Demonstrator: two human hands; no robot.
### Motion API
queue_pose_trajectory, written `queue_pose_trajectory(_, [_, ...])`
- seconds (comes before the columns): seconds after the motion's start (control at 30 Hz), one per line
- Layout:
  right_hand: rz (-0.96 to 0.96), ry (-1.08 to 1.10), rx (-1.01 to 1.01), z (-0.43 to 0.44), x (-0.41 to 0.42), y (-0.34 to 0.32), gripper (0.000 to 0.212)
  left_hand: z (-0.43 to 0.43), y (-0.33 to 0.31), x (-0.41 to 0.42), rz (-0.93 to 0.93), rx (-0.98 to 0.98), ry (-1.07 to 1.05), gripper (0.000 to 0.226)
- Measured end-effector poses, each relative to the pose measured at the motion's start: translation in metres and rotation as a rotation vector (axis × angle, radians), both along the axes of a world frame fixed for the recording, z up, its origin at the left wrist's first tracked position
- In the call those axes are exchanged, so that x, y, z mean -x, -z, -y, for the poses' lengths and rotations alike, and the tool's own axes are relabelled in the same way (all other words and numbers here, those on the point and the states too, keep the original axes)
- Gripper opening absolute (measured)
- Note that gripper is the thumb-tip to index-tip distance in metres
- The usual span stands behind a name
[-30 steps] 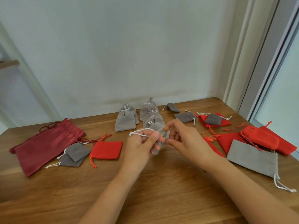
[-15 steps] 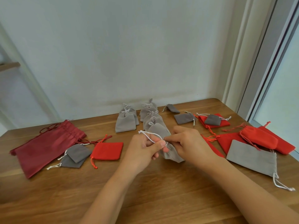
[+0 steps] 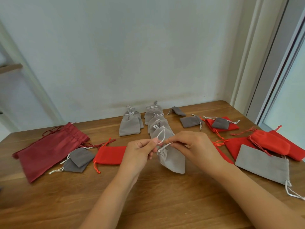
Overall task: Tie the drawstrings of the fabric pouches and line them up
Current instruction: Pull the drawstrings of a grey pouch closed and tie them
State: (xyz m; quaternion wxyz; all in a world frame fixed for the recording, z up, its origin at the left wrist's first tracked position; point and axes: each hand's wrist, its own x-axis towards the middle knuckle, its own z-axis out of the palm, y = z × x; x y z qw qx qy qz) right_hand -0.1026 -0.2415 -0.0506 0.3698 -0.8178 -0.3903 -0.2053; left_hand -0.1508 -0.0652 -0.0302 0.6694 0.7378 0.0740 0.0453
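Cords [image 3: 165,146] now drawn apart, pouch [image 3: 172,161] cinched; left hand [image 3: 140,152], right hand [image 3: 195,145] fingers each pinch one; light, limp, so grip cords only.

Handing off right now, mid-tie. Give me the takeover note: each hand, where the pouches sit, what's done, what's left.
Left hand: pinches the drawstring loop of the light grey pouch.
Right hand: pinches the other cord. No finished knot shows yet.
Done: tied grey pouches lined up in two rows toward the wall.
Left, cords loose: dark red bag, dark grey pair and small red pouch on the left side; dark grey pouches, red pouches and large grey pouch on the right.
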Motion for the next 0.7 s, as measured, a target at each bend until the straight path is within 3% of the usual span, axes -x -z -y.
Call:
queue_pose_trajectory(0.1, [0.05,0.04,-0.037,0.001,0.001,-0.002,0.024,-0.001,0.0,0.0,-0.023,-0.033,0.033,0.03])
queue_pose_trajectory(0.2, [0.093,0.032,-0.06,-0.003,0.006,-0.002,0.022,-0.001,0.002,0.001,-0.039,-0.195,0.155,0.031])
queue_pose_trajectory(0.3, [0.032,-0.005,-0.09,-0.009,0.011,0.002,0.015,0.002,0.003,0.003,-0.001,-0.312,0.263,0.029])
queue_pose_trajectory(0.5, [-0.211,0.017,-0.144,-0.008,0.007,0.003,0.013,0.002,-0.002,0.007,0.083,-0.276,0.4,0.023])
queue_pose_trajectory(0.7, [-0.228,-0.014,-0.092,-0.012,0.014,-0.001,0.012,-0.001,0.001,0.006,0.057,-0.313,0.377,0.021])
